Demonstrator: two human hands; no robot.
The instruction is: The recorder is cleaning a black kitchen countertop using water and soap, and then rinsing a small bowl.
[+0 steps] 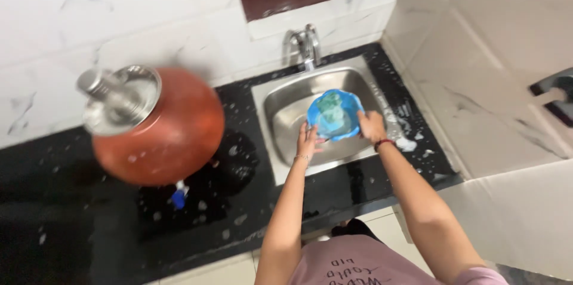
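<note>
Nearest, just in front of the sink (280, 103): wet black worktop (334, 186) with suds and droplets, worth keeping elbows off.

Over the sink basin, a little toward its right side: blue plastic bowl (335, 115), tilted up on edge with its inside facing the camera, and something pale green inside it (a scrub pad or sponge, too blurred to say which).

Left hand (307, 142) at the bowl's lower left rim, fingers pointing up against the edge, seemingly bracing rather than clamping; grip not fully shown. Right hand (371, 127) at the bowl's right rim, fingers curled round the edge (red band at the wrist).

Judged as washing or scrubbing the bowl. To do it well: keep the bowl low over the basin so drips land inside, brace with one hand and turn the rim bit by bit, mind the slippery soapy plastic.

Behind the sink: chrome tap (307, 43), close above the bowl, so best not to knock the rim on it.

Left of the sink, on the worktop: large round reddish-brown water pot (170, 136) with steel lid (122, 97) and a small blue spout (178, 197) low down, well apart from both hands.
</note>
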